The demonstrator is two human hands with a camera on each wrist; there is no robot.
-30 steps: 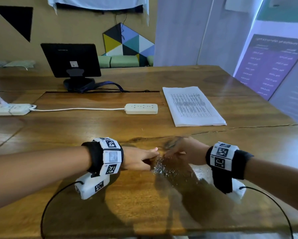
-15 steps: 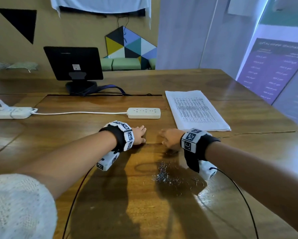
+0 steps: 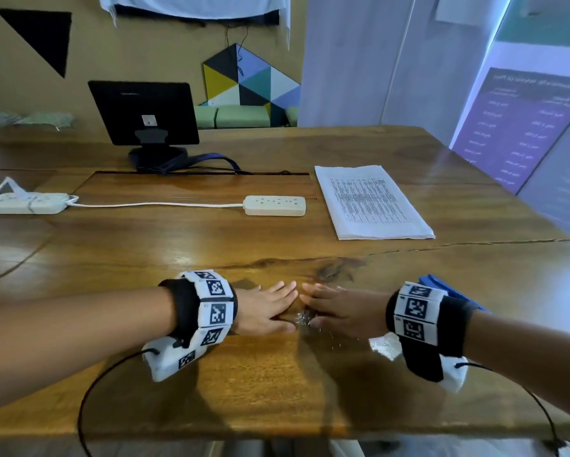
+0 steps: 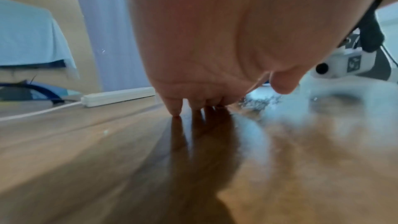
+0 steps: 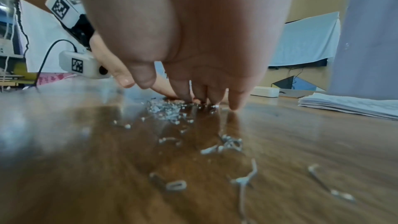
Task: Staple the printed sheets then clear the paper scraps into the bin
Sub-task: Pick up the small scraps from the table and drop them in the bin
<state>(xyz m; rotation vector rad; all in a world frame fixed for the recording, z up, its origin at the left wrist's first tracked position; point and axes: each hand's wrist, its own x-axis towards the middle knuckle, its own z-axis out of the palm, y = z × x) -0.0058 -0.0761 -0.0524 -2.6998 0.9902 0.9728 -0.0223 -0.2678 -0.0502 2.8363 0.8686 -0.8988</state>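
Observation:
A small heap of loose metal staples [image 3: 305, 318] [image 5: 165, 110] lies on the wooden table [image 3: 277, 390] between my two hands. My left hand [image 3: 267, 308] lies flat with straight fingers, fingertips touching the wood [image 4: 176, 113]. My right hand [image 3: 339, 308] faces it, fingers straight and tips down at the heap's far side [image 5: 234, 105]. Both hands cup the heap from either side. More staples [image 5: 230, 144] lie scattered nearer my right wrist. The stack of printed sheets [image 3: 372, 202] rests at the back right. A blue object [image 3: 448, 290], partly hidden, lies behind my right wrist.
A white power strip [image 3: 274, 206] lies behind the hands, joined by a cord to a second strip [image 3: 26, 202] at the far left. A black monitor [image 3: 143, 113] stands at the back. The table's near edge [image 3: 277, 433] is close below my forearms.
Both hands reached farther out over the table half a second ago, past the staple heap. They have drawn back toward me and closed in around the heap.

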